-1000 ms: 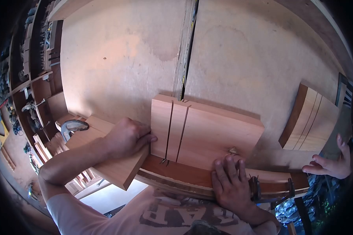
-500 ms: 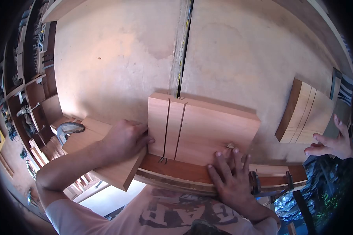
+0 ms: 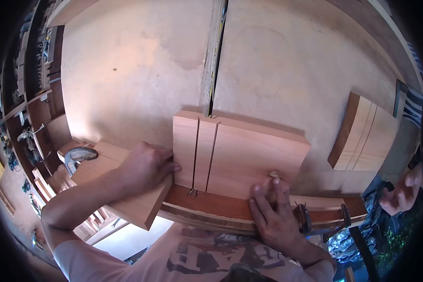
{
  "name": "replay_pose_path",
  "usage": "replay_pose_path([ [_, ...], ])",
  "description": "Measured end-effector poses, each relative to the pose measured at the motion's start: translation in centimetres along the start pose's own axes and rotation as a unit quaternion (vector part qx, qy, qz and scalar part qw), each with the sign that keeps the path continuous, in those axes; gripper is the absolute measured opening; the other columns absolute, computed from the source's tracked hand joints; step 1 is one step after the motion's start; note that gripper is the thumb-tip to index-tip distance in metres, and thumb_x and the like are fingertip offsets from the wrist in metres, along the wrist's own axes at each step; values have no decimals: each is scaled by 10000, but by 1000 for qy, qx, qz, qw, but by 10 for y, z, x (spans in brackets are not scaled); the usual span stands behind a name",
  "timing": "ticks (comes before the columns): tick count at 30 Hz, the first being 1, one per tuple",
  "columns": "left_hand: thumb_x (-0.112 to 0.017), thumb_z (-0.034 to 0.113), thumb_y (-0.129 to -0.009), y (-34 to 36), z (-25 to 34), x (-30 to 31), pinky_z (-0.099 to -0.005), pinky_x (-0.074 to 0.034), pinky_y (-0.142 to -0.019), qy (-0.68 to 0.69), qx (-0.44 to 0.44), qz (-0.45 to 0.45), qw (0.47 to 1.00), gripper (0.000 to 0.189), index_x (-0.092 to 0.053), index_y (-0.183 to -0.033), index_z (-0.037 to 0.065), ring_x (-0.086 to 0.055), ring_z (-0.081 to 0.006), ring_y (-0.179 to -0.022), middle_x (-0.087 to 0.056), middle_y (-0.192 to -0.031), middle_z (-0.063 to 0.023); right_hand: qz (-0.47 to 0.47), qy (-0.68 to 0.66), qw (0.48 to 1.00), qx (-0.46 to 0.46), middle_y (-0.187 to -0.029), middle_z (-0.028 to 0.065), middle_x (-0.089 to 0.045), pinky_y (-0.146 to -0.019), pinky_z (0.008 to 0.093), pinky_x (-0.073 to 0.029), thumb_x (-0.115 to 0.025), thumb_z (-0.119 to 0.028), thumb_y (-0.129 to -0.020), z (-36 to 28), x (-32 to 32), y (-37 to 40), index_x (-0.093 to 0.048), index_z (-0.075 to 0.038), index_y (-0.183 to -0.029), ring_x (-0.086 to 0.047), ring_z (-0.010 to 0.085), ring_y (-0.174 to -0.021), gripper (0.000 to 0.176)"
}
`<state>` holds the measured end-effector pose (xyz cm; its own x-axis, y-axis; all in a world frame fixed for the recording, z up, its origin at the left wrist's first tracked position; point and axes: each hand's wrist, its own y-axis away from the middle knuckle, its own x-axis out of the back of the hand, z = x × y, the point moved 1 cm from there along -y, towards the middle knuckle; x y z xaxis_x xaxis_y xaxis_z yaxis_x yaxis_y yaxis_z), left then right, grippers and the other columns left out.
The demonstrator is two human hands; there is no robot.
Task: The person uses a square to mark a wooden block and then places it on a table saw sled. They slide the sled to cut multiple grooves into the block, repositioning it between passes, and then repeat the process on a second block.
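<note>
A pale wooden board (image 3: pixel 249 155) with two thin straight cuts stands at the front of the large plywood table. My left hand (image 3: pixel 148 167) closes on its left edge, thumb at the front face and fingers curled behind. My right hand (image 3: pixel 275 211) lies against the lower right of the same board, fingers stretched out. Right at its fingertips is a small tan nub (image 3: pixel 273 174) on the board's face. Below the board runs a reddish wooden strip (image 3: pixel 221 202). Under my left forearm lies another plain board (image 3: pixel 148 207).
A metal clamp (image 3: pixel 77 157) grips wood at the left, and two dark clamps (image 3: pixel 304 218) sit on the front strip. A second cut board (image 3: pixel 364 136) lies at the right, near another person's hand (image 3: pixel 404 192). A dark slot (image 3: pixel 216 61) divides the tabletop (image 3: pixel 136 61). Shelves (image 3: pixel 26 101) stand left.
The other person's hand at the right has dropped lower and its fingers have drawn in. My right hand's fingers have come closer together. My left hand keeps its place on the board.
</note>
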<state>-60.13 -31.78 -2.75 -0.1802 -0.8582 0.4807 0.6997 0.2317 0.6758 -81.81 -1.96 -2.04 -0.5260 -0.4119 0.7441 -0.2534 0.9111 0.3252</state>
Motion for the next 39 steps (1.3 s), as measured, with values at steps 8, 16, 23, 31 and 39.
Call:
replay_pose_path([
  [8, -808, 96, -896, -3, 1, 11, -437, -613, -755, 4, 13, -19, 1000, 145, -775, -996, -4, -768, -372, -817, -783, -895, -190, -9, -9, 1000, -1, -1597, 285, -444, -1017, 841, -382, -617, -144, -933, 3, 9, -6, -698, 65, -1260, -297, 661, -1476, 396],
  [16, -821, 125, -900, -3, 2, 14, -444, -617, -768, -8, 12, -2, 1000, 155, -781, -982, 0, -774, -364, -826, -786, -905, -193, -21, 4, 1000, 3, -1601, 285, -435, -1006, 842, -392, -607, -155, -945, 4, 17, -8, -696, 68, -1277, -286, 639, -1496, 410],
  [23, -814, 138, -912, -3, 7, 17, -450, -605, -772, 8, 22, -4, 1000, 158, -781, -992, 5, -760, -392, -814, -774, -907, -214, -10, -18, 1000, 1, -1598, 287, -437, -1016, 843, -377, -617, -155, -911, 4, 16, -6, -676, 86, -1300, -294, 648, -1487, 462],
  [31, -889, 305, -840, 31, 33, 47, -434, -586, -886, -68, 115, 72, 988, 549, -722, -1266, 3, -767, -353, -975, -775, -1082, -226, -19, 45, 999, -3, -1596, 243, -481, -1193, 697, -361, -815, -272, -659, 1, 27, -9, -696, 47, -1311, -242, 595, -1544, 736],
  [39, -1033, 338, -467, 167, -6, -29, -753, -282, -1200, -372, -25, 289, 882, 1424, -274, -1644, 82, -366, -527, -1509, -330, -1639, -293, 12, 78, 997, 16, -1572, 188, -529, -1266, 547, -357, -924, -377, -563, 6, 23, -7, -692, 39, -1296, -258, 552, -1545, 874],
])
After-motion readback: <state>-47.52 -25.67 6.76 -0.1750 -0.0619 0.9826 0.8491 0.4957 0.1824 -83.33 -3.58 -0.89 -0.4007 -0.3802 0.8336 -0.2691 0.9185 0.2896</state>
